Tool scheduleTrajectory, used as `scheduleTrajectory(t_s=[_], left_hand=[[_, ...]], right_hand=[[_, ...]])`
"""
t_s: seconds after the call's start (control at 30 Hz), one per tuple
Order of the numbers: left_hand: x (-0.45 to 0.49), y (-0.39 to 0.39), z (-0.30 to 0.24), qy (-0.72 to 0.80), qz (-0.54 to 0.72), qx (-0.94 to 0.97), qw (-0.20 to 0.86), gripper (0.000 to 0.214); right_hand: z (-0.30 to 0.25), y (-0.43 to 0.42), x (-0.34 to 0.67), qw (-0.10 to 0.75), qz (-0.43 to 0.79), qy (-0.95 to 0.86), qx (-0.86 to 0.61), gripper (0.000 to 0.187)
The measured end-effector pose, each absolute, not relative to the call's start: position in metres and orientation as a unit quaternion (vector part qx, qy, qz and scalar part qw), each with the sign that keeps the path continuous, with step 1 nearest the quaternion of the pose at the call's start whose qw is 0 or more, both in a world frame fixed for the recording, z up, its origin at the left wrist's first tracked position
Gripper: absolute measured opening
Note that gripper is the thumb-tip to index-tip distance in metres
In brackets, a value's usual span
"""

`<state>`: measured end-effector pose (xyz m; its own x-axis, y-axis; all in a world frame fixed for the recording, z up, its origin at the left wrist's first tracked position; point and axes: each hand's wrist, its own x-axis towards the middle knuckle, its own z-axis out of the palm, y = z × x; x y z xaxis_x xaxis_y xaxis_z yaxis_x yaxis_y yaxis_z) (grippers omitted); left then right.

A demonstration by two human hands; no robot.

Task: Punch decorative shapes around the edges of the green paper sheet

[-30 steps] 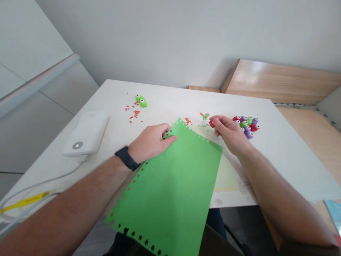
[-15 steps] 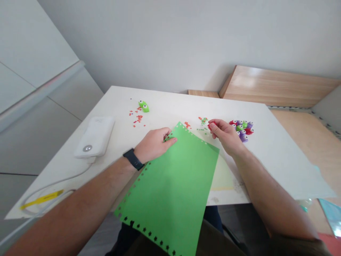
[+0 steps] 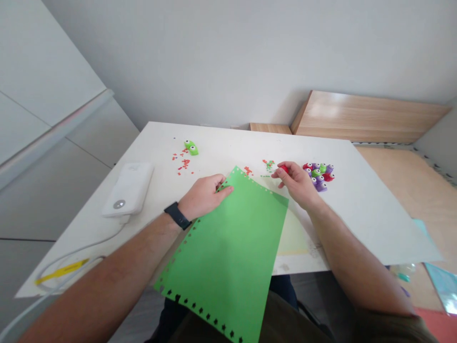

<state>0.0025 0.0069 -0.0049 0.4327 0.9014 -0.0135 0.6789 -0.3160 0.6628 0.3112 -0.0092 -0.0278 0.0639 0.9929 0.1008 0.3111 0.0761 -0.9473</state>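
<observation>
My left hand [image 3: 205,194], with a dark watch on its wrist, pinches the upper left edge of a green paper sheet [image 3: 232,238]. Small shaped holes run along the sheet's left, bottom and top edges; those at the bottom look like stars. Over the table, just off the sheet's upper right corner, my right hand [image 3: 297,183] has its fingers curled round a small red paper punch [image 3: 284,168], mostly hidden by them. To the right of that hand stands a cluster of red, purple and green paper punches [image 3: 317,180].
Two green punches [image 3: 191,147] lie at the back left of the white table [image 3: 221,143]. Red paper bits [image 3: 184,164] and green bits [image 3: 269,166] are scattered about. A white power bank [image 3: 130,188] with a cable and yellow tag [image 3: 62,271] lies on the left.
The fingers of my right hand have shifted round the red punch, with the fingertips now lower and looser. My left hand still grips the sheet. The whole view has moved slightly.
</observation>
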Motion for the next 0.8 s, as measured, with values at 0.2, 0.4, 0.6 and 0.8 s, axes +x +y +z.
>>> scheduleTrajectory(t_s=[0.2,0.4,0.6,0.8], left_hand=[[0.001,0.009,-0.004,0.502,0.196,0.779,0.319,0.035],[-0.002,0.011,-0.006,0.495,0.222,0.782,0.306,0.040],[-0.005,0.013,-0.008,0.486,0.244,0.774,0.324,0.040],[-0.006,0.014,-0.006,0.474,0.264,0.753,0.371,0.037]], right_hand=[[-0.024,-0.013,0.310,0.434,0.389,-0.589,-0.560,0.046],[-0.023,-0.014,0.311,0.437,0.411,-0.589,-0.541,0.043],[-0.020,-0.015,0.310,0.450,0.435,-0.564,-0.539,0.043],[-0.013,-0.016,0.310,0.487,0.486,-0.484,-0.540,0.031]])
